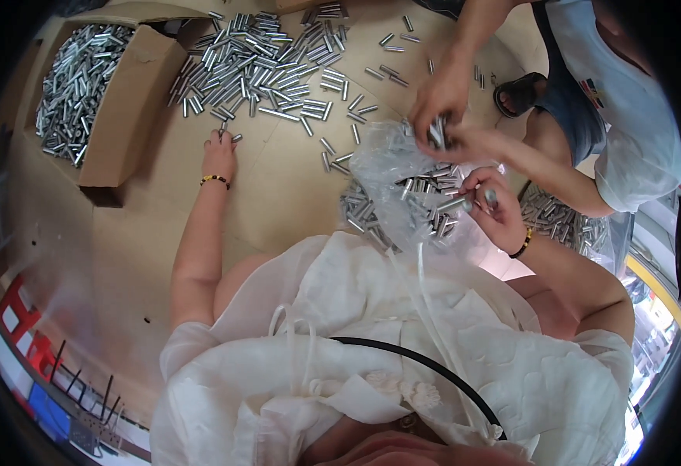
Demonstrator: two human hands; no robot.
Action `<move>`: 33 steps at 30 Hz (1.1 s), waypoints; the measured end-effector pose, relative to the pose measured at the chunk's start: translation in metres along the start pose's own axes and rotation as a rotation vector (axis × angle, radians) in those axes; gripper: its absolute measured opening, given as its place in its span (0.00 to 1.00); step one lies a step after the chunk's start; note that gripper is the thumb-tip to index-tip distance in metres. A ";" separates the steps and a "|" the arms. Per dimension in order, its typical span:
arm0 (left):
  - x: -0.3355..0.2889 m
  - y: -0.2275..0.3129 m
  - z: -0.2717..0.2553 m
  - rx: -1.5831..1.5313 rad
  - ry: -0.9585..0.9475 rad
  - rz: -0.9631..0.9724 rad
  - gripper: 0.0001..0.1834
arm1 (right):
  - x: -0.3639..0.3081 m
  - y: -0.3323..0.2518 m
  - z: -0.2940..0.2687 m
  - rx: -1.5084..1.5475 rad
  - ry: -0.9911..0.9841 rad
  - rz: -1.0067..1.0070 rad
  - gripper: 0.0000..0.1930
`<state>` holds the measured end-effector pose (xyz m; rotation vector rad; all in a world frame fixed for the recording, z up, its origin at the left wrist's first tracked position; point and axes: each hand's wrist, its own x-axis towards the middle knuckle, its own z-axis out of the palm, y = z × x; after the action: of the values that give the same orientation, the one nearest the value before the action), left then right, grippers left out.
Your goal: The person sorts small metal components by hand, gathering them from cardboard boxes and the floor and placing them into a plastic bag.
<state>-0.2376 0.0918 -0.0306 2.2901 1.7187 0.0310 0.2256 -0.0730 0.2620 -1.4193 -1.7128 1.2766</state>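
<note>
My left hand (pixel 220 158) reaches forward to the floor, its fingers closed on a short metal pin (pixel 236 138) at the near edge of a loose pile of shiny metal pins (pixel 251 66). My right hand (pixel 499 216) is curled around a few metal pins (pixel 455 205), their ends sticking out beside the fingers. It is held at the right side of a clear plastic bag (pixel 383 159) that contains many more pins. Just beyond, another person's hands (pixel 443 116) hold a cluster of pins above the same bag.
An open cardboard box (pixel 127 109) full of pins stands at the far left. Another bag of pins (pixel 562 221) lies to the right of my right hand. The other person's sandalled foot (pixel 520 95) is at the far right. Red stools (pixel 41 353) stand at the left rim.
</note>
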 end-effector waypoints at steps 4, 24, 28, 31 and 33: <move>0.000 0.005 0.003 -0.004 0.019 -0.056 0.08 | -0.034 0.023 0.010 -0.272 -0.022 0.475 0.08; -0.018 0.019 -0.007 -0.503 0.181 -0.340 0.10 | -0.060 0.011 0.046 -0.658 -0.842 0.191 0.30; -0.020 0.041 -0.037 -0.641 0.260 -0.462 0.11 | -0.062 0.029 0.055 -0.744 -0.932 0.326 0.26; -0.020 0.087 -0.063 -1.351 0.062 -0.222 0.15 | -0.064 0.032 0.053 -0.675 -1.054 0.316 0.25; -0.024 0.157 -0.111 -1.448 -0.218 0.178 0.14 | -0.064 0.025 0.054 -0.586 -0.994 0.289 0.24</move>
<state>-0.1179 0.0520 0.1161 1.2195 0.7959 0.7455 0.2067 -0.1508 0.2273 -1.4692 -2.7826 1.9456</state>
